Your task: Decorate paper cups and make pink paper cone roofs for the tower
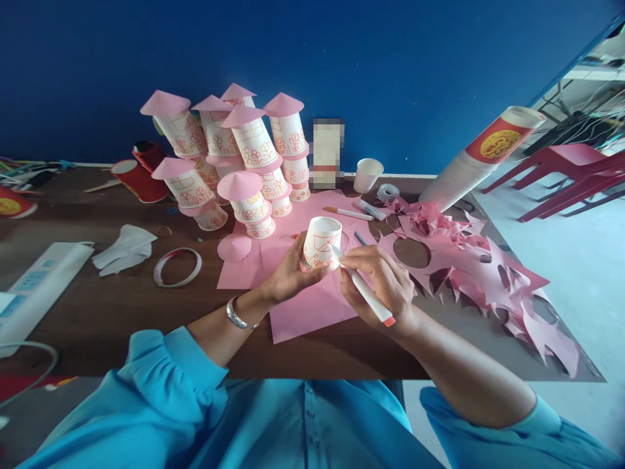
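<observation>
My left hand [287,273] is closed around a white paper cup [324,238], held bottom end up over the pink paper. Red lines on its side form a box shape with plant-like drawings below. In my right hand [383,280] is a white marker [368,298] with a red end, its tip at the cup's drawn side. Beyond my hands stand several decorated cup towers [254,146] with pink cone tops and red flower drawings. A loose pink paper cone [234,247] lies left of the held cup.
Pink paper sheets [297,322] lie beneath my hands, cut pink scraps [488,267] to the right. A tall cup stack [459,176] leans at the right edge. A tape roll [177,268], crumpled tissue [124,249] and power strip [36,290] sit left. A blue wall [390,78] rises behind.
</observation>
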`<action>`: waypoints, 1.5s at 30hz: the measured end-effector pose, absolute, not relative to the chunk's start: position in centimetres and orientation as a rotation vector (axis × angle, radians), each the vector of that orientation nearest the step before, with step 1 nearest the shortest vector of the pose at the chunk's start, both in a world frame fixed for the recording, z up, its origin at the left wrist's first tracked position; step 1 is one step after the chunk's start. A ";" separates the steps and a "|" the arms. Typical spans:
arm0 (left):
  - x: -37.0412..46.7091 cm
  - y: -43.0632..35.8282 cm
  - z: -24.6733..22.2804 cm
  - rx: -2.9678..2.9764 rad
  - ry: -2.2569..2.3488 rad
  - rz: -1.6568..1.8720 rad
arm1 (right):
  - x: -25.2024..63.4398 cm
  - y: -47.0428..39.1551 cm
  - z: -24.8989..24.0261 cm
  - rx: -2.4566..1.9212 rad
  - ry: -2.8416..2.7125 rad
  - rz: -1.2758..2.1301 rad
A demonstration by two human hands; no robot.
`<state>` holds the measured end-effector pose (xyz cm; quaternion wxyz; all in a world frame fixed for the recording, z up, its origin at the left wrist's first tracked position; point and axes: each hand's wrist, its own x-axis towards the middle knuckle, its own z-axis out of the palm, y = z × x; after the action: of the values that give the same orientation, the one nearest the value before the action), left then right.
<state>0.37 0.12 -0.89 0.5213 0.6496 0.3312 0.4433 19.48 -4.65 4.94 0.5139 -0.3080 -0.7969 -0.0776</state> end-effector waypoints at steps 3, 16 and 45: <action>0.3 0.0 -0.7 1.573 0.825 1.033 | 19.6 -4.5 5.0 -0.752 -1.907 -0.200; 0.4 0.2 -0.8 1.650 0.847 1.060 | 19.3 -4.6 4.6 -0.745 -1.948 -0.193; 0.5 0.2 -0.9 1.679 0.879 1.091 | 19.0 -4.7 4.3 -0.722 -1.966 -0.111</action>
<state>0.54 0.20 -0.87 0.4595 0.6818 0.3570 0.4433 18.99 -4.72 4.26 0.4990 -0.2982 -0.8124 -0.0458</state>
